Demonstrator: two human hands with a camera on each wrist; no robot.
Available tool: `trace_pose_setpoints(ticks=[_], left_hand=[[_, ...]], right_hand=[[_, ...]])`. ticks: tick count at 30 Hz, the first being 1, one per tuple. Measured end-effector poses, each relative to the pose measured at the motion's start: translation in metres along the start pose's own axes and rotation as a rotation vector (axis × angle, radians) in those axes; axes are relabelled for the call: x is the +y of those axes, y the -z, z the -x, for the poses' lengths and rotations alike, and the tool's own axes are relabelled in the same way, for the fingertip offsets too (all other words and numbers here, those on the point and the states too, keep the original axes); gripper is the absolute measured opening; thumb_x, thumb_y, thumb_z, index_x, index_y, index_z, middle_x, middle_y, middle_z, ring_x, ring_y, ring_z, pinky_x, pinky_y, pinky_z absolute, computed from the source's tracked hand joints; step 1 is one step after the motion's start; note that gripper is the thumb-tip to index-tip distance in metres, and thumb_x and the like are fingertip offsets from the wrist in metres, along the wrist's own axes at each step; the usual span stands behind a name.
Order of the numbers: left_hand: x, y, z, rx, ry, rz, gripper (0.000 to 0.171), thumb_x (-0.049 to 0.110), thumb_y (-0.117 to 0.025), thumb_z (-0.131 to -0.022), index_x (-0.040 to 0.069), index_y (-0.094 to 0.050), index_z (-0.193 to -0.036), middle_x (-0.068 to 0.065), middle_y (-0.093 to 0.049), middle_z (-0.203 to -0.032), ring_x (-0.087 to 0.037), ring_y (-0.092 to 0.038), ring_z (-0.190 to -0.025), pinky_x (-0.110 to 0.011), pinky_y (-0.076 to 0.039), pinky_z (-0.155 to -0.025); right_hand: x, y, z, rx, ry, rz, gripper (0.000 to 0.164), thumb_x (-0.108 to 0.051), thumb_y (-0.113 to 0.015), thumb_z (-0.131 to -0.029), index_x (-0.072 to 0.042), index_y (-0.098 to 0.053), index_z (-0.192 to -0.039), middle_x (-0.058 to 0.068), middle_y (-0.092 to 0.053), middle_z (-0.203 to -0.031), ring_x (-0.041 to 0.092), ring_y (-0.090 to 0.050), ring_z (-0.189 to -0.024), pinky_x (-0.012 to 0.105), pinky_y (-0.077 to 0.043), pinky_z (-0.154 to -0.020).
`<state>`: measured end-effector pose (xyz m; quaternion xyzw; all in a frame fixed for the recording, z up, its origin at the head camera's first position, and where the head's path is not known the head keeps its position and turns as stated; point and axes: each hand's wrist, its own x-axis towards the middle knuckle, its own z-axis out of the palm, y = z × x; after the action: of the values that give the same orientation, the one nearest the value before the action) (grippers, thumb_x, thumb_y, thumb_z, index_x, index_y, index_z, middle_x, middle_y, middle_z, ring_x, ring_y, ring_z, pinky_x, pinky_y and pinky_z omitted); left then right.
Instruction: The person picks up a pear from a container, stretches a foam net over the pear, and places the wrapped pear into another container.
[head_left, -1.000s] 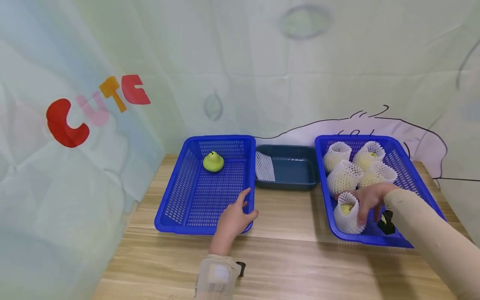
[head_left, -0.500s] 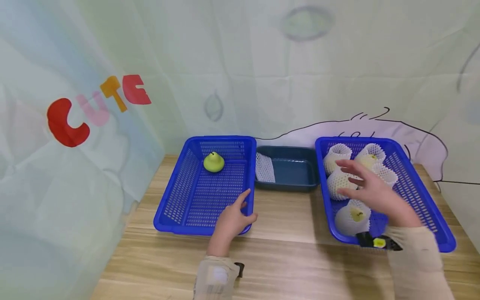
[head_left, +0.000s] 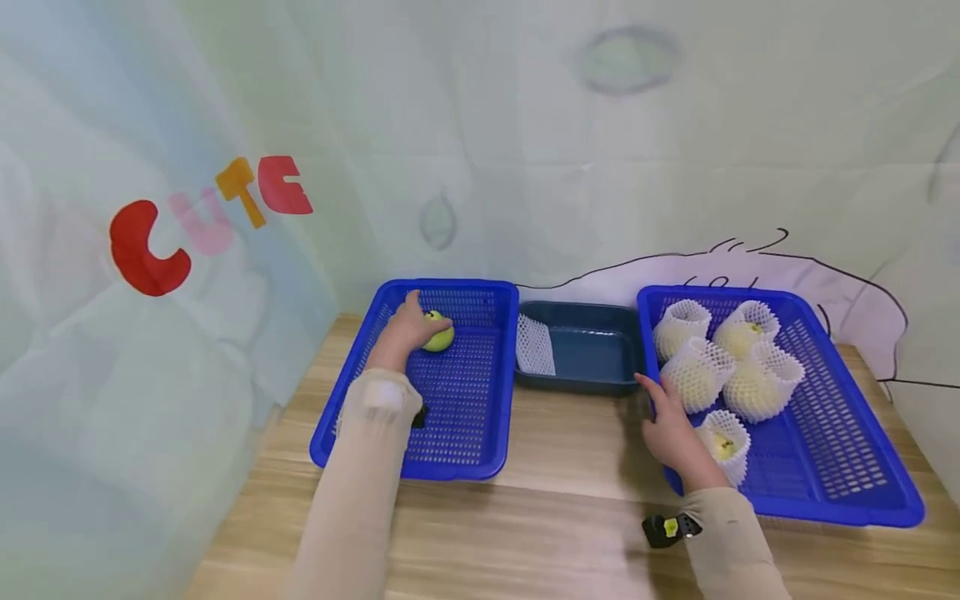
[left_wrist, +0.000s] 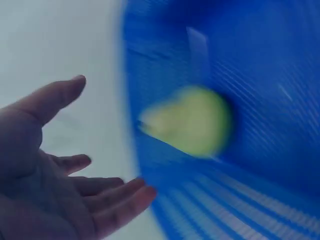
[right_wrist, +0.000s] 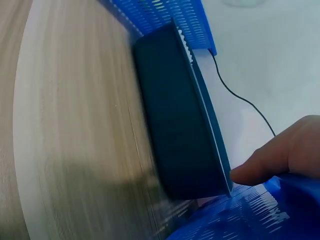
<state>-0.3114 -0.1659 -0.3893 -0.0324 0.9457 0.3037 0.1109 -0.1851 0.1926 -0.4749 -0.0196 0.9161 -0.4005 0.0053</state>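
Note:
Over the left blue basket (head_left: pixel 495 417), my left hand (head_left: pixel 405 333) reaches to a green pear (head_left: pixel 441 340) near the back. The left wrist view shows the same hand (left_wrist: pixel 60 165) with fingers spread, apart from the blurred pear (left_wrist: pixel 200 120). My right hand (head_left: pixel 671 429) is at the left rim of the right blue basket (head_left: pixel 862 500), holding no fruit. One of its fingers (right_wrist: pixel 272 157) extends to the corner of the dark tray (right_wrist: pixel 175 125). Several pears in white foam nets, among them a front one (head_left: pixel 726 446), sit in the right basket.
Between the two baskets stands the dark tray, with a flattened white foam net (head_left: pixel 535 346) at its left end. Wooden tabletop (head_left: pixel 570 475) lies in front. A printed cloth backdrop (head_left: pixel 510 167) rises directly behind the baskets.
My left hand has moved from the left basket's right rim to the pear at the back. My right hand has left the wrapped pears and come down to the right basket's left rim.

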Motion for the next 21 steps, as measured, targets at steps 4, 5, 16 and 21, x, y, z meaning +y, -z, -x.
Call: trace_pose_setpoints(ticks=[4,5,16,21], left_hand=[[-0.024,-0.012,-0.037,-0.059,0.105,0.025,0.092,0.037,-0.057,-0.088,-0.004,0.002,-0.145,-0.032,-0.009,-0.147,-0.048,-0.008,-0.133,-0.056,-0.013,-0.106],[-0.030,-0.017,-0.044,-0.071,0.115,0.049,0.092,0.036,-0.057,-0.088,-0.005,0.003,-0.145,-0.032,-0.008,-0.147,-0.048,-0.008,-0.133,-0.056,-0.012,-0.106],[-0.042,-0.040,-0.056,0.020,0.044,-0.077,0.062,0.028,-0.062,-0.087,0.004,-0.035,-0.137,-0.024,-0.045,-0.131,-0.041,-0.044,-0.116,-0.051,-0.037,-0.093],[-0.030,-0.031,-0.056,-0.031,-0.006,-0.060,0.060,0.030,-0.061,-0.088,0.003,-0.038,-0.136,-0.024,-0.047,-0.130,-0.038,-0.046,-0.115,-0.050,-0.036,-0.095]], right_hand=[[0.000,0.002,-0.003,-0.022,-0.042,0.005,0.066,0.012,-0.040,-0.075,0.000,-0.030,-0.140,0.038,-0.005,-0.143,0.055,-0.013,-0.128,0.062,-0.018,-0.101],[0.001,0.001,-0.003,-0.020,-0.046,0.003,0.066,0.012,-0.040,-0.076,0.000,-0.031,-0.140,0.038,-0.005,-0.143,0.055,-0.013,-0.128,0.062,-0.019,-0.101],[0.005,-0.006,0.001,0.016,-0.023,-0.035,0.066,0.013,-0.041,-0.074,-0.002,-0.035,-0.138,0.036,-0.009,-0.143,0.052,-0.014,-0.130,0.061,-0.020,-0.101],[0.007,-0.004,-0.004,0.022,-0.037,-0.049,0.065,0.012,-0.042,-0.075,-0.003,-0.036,-0.138,0.034,-0.008,-0.144,0.051,-0.015,-0.130,0.061,-0.019,-0.102]])
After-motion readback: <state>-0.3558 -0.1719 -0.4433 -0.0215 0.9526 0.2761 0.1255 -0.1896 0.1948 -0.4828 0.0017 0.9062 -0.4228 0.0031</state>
